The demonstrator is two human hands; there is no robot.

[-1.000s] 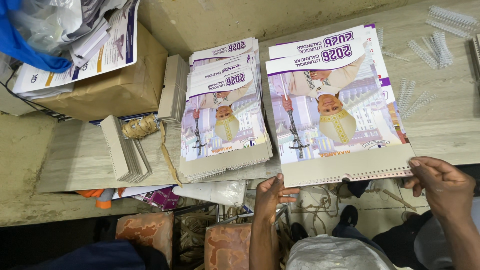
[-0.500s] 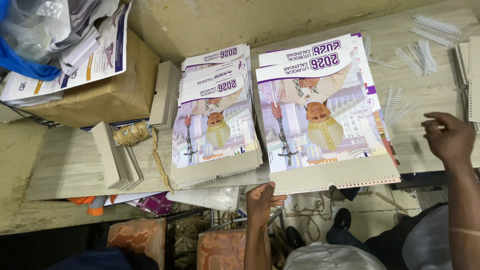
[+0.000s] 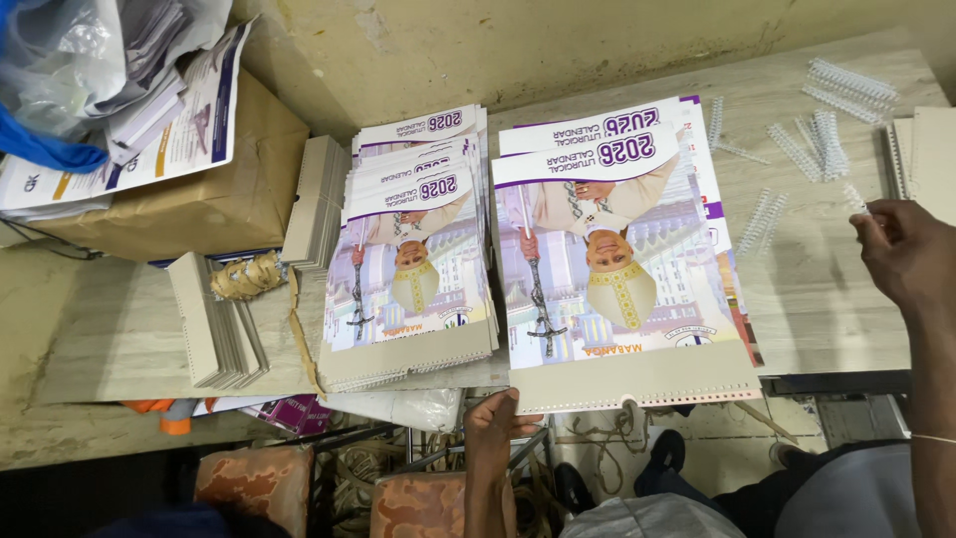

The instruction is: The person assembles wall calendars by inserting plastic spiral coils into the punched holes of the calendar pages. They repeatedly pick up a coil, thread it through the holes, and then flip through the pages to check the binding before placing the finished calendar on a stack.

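A stack of printed wall calendars (image 3: 622, 269) lies upside down to me at the front edge of the wooden table (image 3: 827, 299), with punched holes along its near edge. My left hand (image 3: 495, 426) grips that stack's near left corner from below. My right hand (image 3: 904, 254) is out at the table's right side, fingers pinched on the end of a white wire binding spiral (image 3: 854, 195). More loose spirals (image 3: 812, 134) lie scattered behind it. A second calendar stack (image 3: 413, 269) sits to the left.
Grey backing boards stand in piles at the left (image 3: 214, 334), beside the second stack (image 3: 317, 194) and at the right edge (image 3: 926, 149). A twine roll (image 3: 247, 276), a brown cardboard box (image 3: 224, 194) with papers and a plastic bag (image 3: 70, 60) fill the left. Patterned stools (image 3: 259, 478) sit below.
My right hand left the calendar's near right corner and moved up and right to the loose spirals, closing on one. My left hand stayed at the near edge.
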